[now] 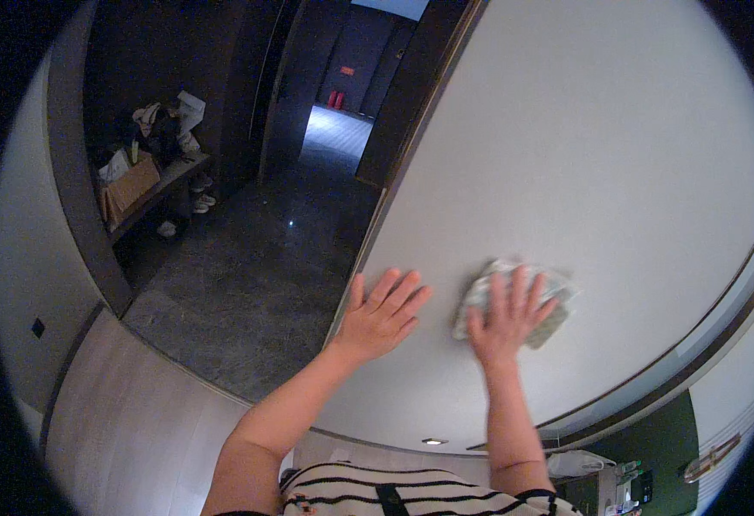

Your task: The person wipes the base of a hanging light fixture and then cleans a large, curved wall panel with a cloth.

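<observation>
My right hand (506, 326) presses a pale, crumpled cloth (550, 330) flat against a light grey wall (583, 161). Its fingers are spread over the cloth, which sticks out on both sides and looks blurred. To the left, my left hand (379, 320) rests on the same wall with fingers apart and nothing in it. It lies close to the wall's dark edge trim (377, 213) beside the doorway.
Left of the wall lies a dark tiled entry floor (241, 277). A bench (183, 169) there bears a cardboard box (130, 187) and other items, with shoes (204, 203) below. Beyond an open doorway stand red fire extinguishers (335, 100). A small light-coloured fixture (435, 442) sits low on the wall.
</observation>
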The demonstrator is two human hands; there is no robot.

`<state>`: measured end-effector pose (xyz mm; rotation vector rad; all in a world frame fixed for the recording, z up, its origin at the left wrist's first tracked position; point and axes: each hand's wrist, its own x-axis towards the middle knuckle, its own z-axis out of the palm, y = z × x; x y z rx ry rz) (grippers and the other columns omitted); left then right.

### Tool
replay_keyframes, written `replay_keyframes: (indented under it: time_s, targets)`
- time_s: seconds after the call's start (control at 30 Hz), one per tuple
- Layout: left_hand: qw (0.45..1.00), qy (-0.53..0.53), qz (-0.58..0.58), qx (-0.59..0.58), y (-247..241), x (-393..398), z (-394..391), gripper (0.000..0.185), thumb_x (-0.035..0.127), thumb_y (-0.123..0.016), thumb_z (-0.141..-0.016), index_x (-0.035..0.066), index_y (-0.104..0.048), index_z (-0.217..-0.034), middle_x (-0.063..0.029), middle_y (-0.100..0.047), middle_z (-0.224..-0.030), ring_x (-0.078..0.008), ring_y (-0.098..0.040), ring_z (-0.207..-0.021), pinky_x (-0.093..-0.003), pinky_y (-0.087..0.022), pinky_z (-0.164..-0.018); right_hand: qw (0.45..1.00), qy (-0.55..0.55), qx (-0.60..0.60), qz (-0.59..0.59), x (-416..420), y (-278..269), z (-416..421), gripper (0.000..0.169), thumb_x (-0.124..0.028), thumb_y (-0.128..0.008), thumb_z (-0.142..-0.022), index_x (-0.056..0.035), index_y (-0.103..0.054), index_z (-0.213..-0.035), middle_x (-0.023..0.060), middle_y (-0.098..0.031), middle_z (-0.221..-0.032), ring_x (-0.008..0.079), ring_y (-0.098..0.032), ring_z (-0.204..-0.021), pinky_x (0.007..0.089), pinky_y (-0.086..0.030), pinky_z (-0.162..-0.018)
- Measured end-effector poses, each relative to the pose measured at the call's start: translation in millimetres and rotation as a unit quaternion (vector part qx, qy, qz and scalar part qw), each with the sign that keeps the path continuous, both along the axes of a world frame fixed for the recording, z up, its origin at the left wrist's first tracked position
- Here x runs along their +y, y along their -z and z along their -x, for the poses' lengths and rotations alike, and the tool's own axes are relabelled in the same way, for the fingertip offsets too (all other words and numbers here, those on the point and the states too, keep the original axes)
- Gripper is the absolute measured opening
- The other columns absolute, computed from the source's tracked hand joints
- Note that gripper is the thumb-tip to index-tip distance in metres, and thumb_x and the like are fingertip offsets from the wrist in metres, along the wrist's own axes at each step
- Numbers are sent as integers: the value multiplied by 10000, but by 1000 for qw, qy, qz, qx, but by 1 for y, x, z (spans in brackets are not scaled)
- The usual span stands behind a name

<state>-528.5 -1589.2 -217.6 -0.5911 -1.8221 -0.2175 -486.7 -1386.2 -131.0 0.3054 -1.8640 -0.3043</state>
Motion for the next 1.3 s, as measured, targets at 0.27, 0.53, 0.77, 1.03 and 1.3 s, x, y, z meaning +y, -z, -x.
replay_keyframes:
  time_s: [0.27,0.53,0.77,1.03,1.3]
  targets:
    - [999,0,-22,49,-58,23,-1,610,407,-524,-831,218,-372,-1391,-63,-215,-1504,-285,-134,-1402,-555,-29,-1103,974,-26,193,112,28,-235,4,585,-386,-498,-851,-243,-361,-1401,32,-272,-1491,285,-203,-1383,598,-116,-1057]
    - [1000,5,-10,27,-42,19,3,600,423,-572,-793,202,-437,-1334,-70,-287,-1463,-299,-198,-1379,-550,-88,-1093,954,-107,-70,-270,-61,-152,4,639,-474,-598,-760,-295,-433,-1351,-18,-308,-1471,228,-203,-1390,575,-9,-1091]
    - [999,-4,2,51,-30,8,7,594,387,-608,-777,188,-456,-1315,-78,-305,-1455,-300,-197,-1379,-550,-112,-1088,972,-57,155,-166,-35,-312,18,545,-476,-515,-850,-270,-432,-1348,-12,-353,-1445,233,-293,-1345,577,-162,-1057]
    - [999,33,-21,-32,-28,15,-6,640,355,-606,-793,125,-399,-1353,-127,-252,-1474,-342,-162,-1383,-583,-95,-1080,992,-30,116,-23,-12,-229,13,654,-426,-573,-807,-255,-352,-1398,25,-258,-1493,295,-162,-1393,639,-80,-1054]
    - [998,20,-48,17,-25,29,8,687,335,-593,-781,97,-345,-1376,-179,-208,-1481,-393,-105,-1386,-625,-38,-1068,998,-18,47,-31,29,-199,-8,660,-434,-594,-782,-284,-377,-1387,2,-267,-1491,252,-191,-1391,599,-52,-1076]
